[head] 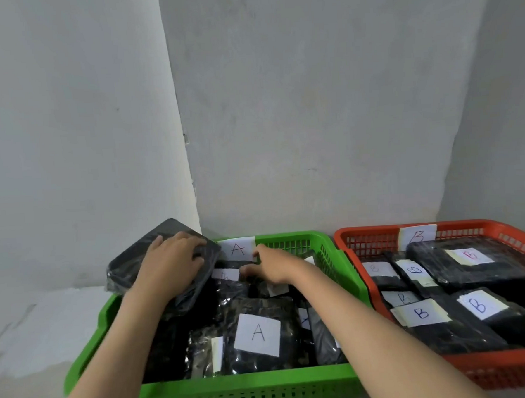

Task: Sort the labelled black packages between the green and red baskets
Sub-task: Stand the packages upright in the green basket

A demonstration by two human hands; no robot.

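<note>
The green basket [243, 382] carries an "A" tag on its back wall and holds several black packages, one with a large "A" label [257, 334]. My left hand [172, 264] grips a black package [142, 257] raised over the basket's back left corner. My right hand [268, 267] reaches into the back of the green basket, its fingers curled down among the packages there; what they hold is hidden. The red basket [366, 239] on the right has a "B" tag and several black packages labelled "B" [479, 304].
Both baskets stand side by side on a pale floor against a grey wall. A wall corner juts out behind the green basket's left end. Bare floor [34, 332] lies left of the green basket.
</note>
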